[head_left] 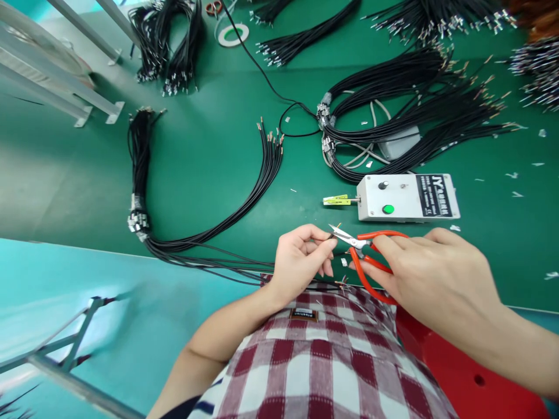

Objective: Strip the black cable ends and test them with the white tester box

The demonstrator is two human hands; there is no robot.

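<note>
My left hand (303, 256) pinches the end of a black cable near the table's front edge. Red-handled scissors (358, 243) are in my right hand (430, 270), their narrow blades slightly apart at the cable tip beside my left fingertips. A thin copper-coloured end shows by the blades. From my left hand, several black cables run left to a bundle (138, 218) bound with silvery clips. Other cables of that bundle curve up to bare copper-coloured ends (273, 139).
Behind my right hand lies a white box (408, 198) with a green button and a yellow-green clip (338, 200). Looped cable bundles (393, 75), a tape roll (233, 35) and metal legs (100, 105) stand or lie farther back. White scraps dot the green table (209, 163).
</note>
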